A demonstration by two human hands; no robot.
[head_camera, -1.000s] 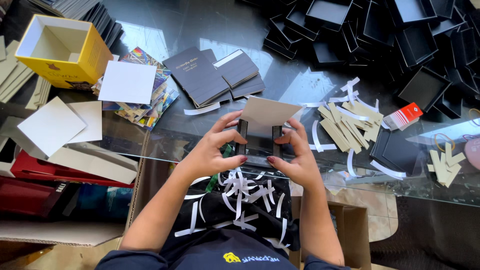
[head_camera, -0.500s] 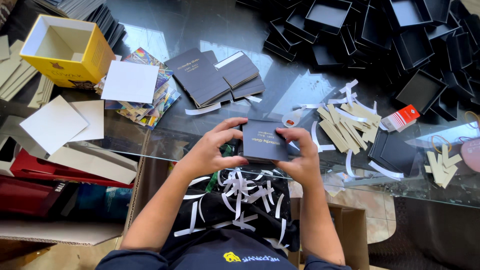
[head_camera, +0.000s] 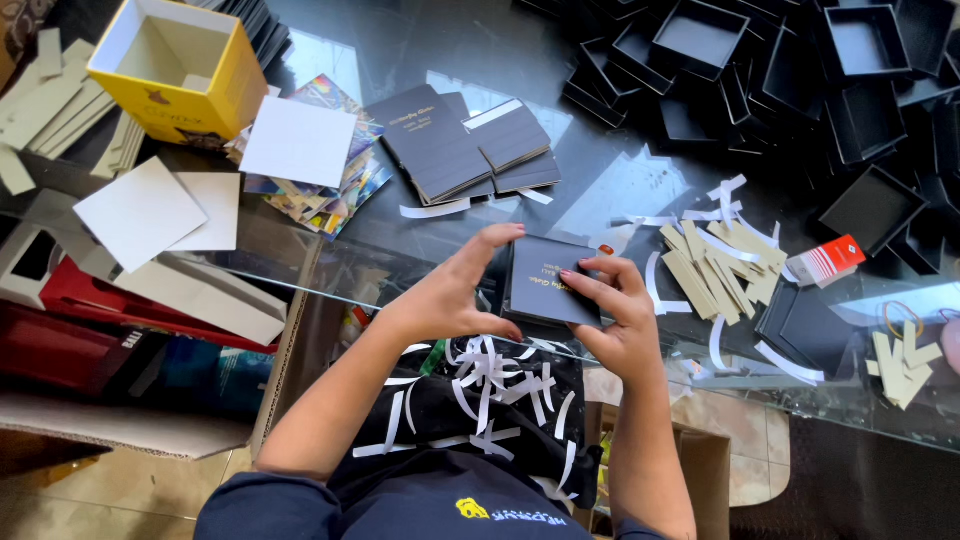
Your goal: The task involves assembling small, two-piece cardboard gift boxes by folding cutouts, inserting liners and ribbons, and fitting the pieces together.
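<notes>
2 hands, left hand (head_camera: pixel 450 295) and right hand (head_camera: pixel 610 310), clamped on dark box lid (head_camera: pixel 550 285) above glass surface (head_camera: pixel 620 190); liable to skew under uneven pressure.

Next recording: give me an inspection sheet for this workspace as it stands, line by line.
Surface: glass tabletop, reflective.
Job's things: small dark square box lid held between both hands at the table edge.
Clutter: stack of flat dark covers; pile of open black box trays; tan card strips; white paper strips on the lap; yellow open box; white card squares.
Hands: left hand and right hand grip the lid.
Cables: nothing seen.
Surroundings: tiled floor.
</notes>
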